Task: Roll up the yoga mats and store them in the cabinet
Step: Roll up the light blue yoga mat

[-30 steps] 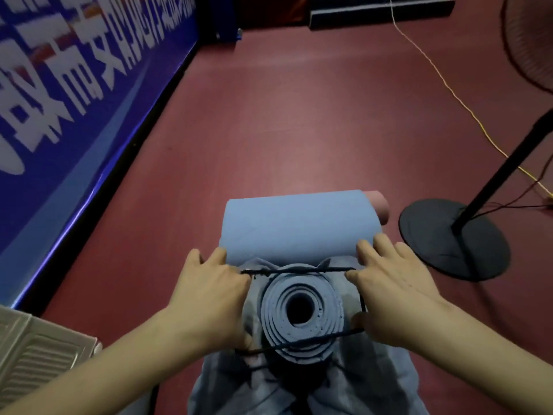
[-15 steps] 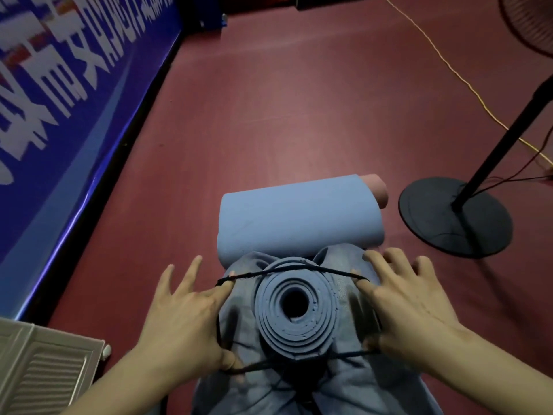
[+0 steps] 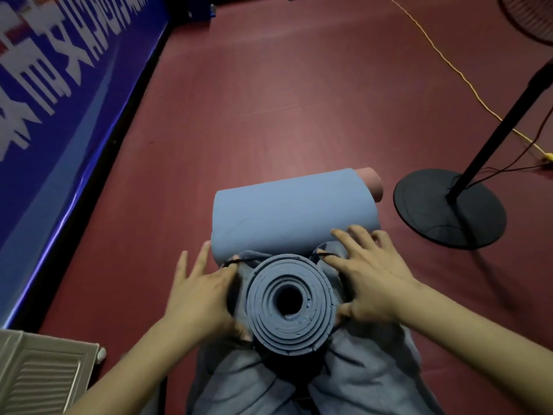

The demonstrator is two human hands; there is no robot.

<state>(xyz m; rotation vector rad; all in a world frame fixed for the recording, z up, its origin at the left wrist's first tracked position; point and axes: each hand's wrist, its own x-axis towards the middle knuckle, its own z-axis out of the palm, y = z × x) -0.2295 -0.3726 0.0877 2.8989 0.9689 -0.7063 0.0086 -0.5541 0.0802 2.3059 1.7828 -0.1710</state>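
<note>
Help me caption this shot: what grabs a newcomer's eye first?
The rolled dark blue mat stands end-on at centre, its spiral facing the camera, both hands working a black strap around it. Behind lies a lighter blue roll; a fan base sits right.

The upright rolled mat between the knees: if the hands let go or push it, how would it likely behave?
The upright mat looks like soft foam in loose layers, so it would probably start to uncoil. Standing on end, it could tip, then roll. Both the left hand and right hand hook a black cord, which may stop the uncoiling.
</note>
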